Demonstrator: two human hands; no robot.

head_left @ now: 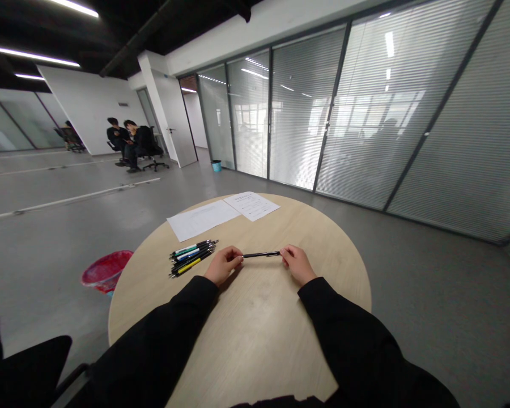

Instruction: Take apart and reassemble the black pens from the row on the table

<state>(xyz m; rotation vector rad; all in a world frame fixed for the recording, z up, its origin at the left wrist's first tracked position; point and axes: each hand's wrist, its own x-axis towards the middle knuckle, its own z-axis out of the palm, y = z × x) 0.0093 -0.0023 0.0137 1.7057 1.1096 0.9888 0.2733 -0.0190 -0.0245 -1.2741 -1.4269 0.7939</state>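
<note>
A thin black pen lies level just above the round wooden table, held at both ends. My left hand pinches its left end with closed fingers. My right hand pinches its right end the same way. Both arms are in black sleeves. Left of my left hand, a bundle of several pens with green, blue and yellow bodies lies on the table, apart from the hand.
Two printed paper sheets lie at the table's far edge. A red bin stands on the floor to the left. Seated people are far back left. Glass walls with blinds run along the right.
</note>
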